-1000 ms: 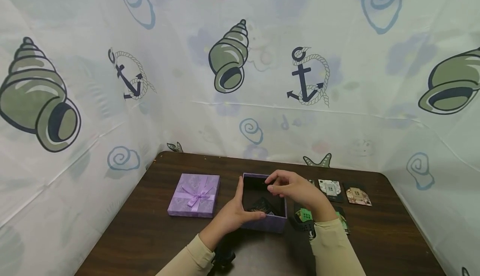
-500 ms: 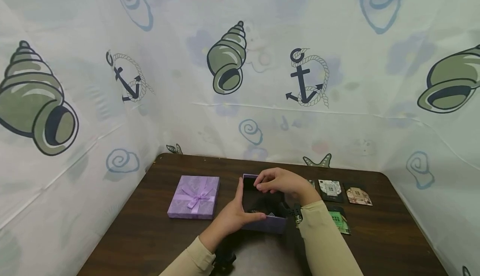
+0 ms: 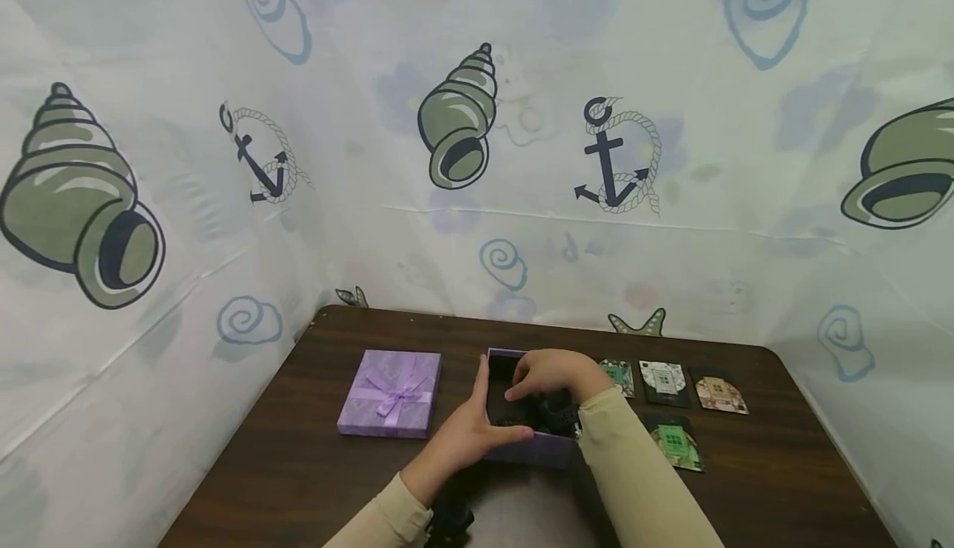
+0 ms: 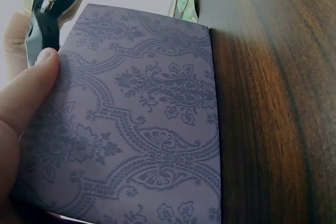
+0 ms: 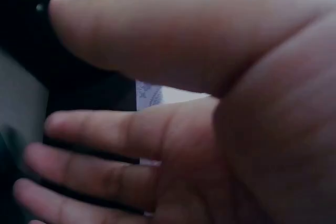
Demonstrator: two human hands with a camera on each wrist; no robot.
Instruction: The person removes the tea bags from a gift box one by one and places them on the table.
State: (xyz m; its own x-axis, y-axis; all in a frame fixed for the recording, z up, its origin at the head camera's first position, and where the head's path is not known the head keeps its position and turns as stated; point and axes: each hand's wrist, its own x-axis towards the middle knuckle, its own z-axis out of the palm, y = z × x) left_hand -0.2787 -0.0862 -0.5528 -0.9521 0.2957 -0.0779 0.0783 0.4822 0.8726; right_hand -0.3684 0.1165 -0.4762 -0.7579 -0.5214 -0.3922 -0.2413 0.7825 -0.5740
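Head view: left hand (image 3: 465, 436) grips the open purple patterned cardboard box (image 3: 531, 449); right hand (image 3: 550, 372) reaches inside (grip unclear), placing something—release looks next.

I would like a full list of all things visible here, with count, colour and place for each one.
Open box: one, purple with dark inside, table centre.
Lid with ribbon bow: one, purple, left of the box.
House-picture cards: four visible, dark-edged, green, white and tan, right of the box.
Table: one, dark brown wood.
Curtain: white, printed with shells and anchors, behind and beside the table.
Left hand: holds the box's left and near walls.
Right hand: over the box, fingers reaching inside; whether it holds something is hidden.
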